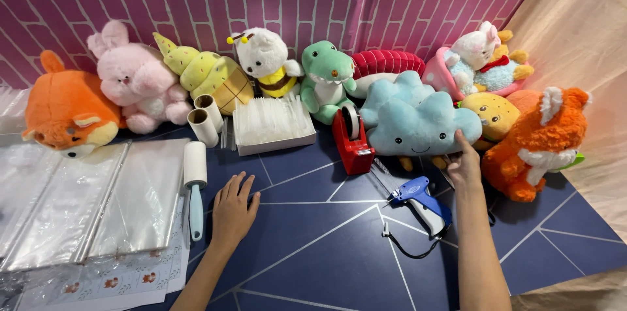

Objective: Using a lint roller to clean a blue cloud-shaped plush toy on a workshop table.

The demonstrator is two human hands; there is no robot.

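My left hand (232, 210) lies flat on the dark blue mat (313, 245), fingers apart, holding nothing, just right of a lint roller (194, 180) with a light blue handle. My right hand (465, 164) reaches forward and touches the lower right edge of a blue cloud plush (411, 121) with a smiling face. Whether its fingers grip the plush is not clear. A blue tagging gun (421, 201) lies on the mat just left of my right forearm.
A red tape dispenser (351, 138) stands beside the cloud plush. A white box of clear fasteners (271, 125), two paper rolls (204, 118) and clear plastic bags (85, 200) sit left. Several plush toys line the pink brick wall, an orange fox plush (539, 141) at right.
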